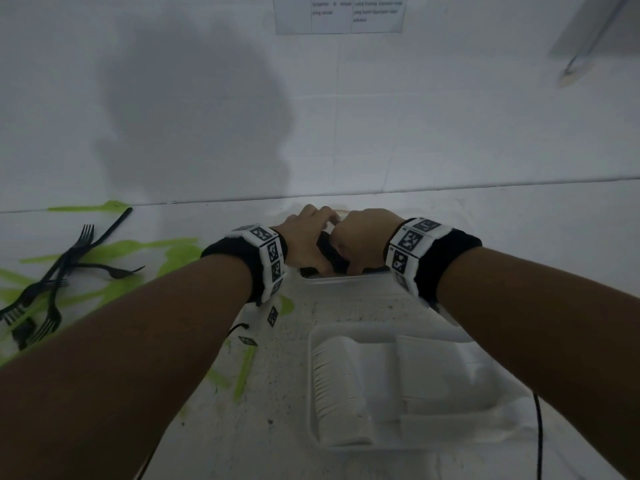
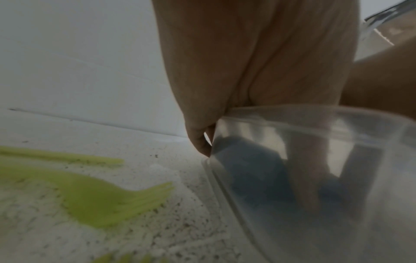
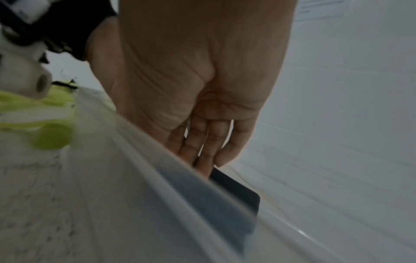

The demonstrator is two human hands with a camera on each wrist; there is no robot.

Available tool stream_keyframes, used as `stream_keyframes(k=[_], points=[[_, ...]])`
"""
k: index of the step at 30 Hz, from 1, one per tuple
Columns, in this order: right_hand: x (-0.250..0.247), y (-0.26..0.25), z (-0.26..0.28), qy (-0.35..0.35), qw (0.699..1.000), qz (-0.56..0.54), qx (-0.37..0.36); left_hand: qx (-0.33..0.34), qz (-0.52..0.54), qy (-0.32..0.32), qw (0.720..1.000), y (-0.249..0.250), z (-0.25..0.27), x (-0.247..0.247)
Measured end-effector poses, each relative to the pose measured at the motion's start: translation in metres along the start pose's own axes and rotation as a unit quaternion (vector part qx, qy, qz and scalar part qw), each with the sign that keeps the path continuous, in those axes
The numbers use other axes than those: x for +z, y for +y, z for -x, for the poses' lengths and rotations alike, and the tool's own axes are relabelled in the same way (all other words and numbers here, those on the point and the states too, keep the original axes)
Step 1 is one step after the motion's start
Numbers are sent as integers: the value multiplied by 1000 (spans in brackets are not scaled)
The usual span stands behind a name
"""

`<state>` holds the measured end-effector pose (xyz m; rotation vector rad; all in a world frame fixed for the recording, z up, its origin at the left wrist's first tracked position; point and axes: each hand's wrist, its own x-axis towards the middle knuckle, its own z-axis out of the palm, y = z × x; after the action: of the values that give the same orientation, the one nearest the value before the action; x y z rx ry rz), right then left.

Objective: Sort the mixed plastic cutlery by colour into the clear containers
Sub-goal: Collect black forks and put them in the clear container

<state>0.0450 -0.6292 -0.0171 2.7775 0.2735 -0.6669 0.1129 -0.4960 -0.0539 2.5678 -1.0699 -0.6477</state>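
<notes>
A pale speckled counter (image 1: 287, 344) meets a white tiled wall, and on it, nearer the body than both hands, sits a clear container (image 1: 313, 386) of white cutlery. A second clear container (image 1: 341, 279) lies beneath the hands — left hand (image 1: 304, 239) and right hand (image 1: 360, 237) together gripping a black cutlery bundle (image 1: 329, 252) inside it. Left of them lie loose black forks (image 1: 52, 282) and translucent green cutlery (image 1: 138, 249).
</notes>
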Motion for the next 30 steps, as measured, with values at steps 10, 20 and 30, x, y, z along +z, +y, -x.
stream_keyframes(k=[10,20,30], points=[[3,20,12,-42,999,-15,26,-1,10,-4,1000,-2,-2,-1],[4,24,17,-19,998,-44,38,-10,11,-18,1000,1,5,-13],[-27,-4,27,233,881,-409,37,-85,78,196,974,-28,103,-65]])
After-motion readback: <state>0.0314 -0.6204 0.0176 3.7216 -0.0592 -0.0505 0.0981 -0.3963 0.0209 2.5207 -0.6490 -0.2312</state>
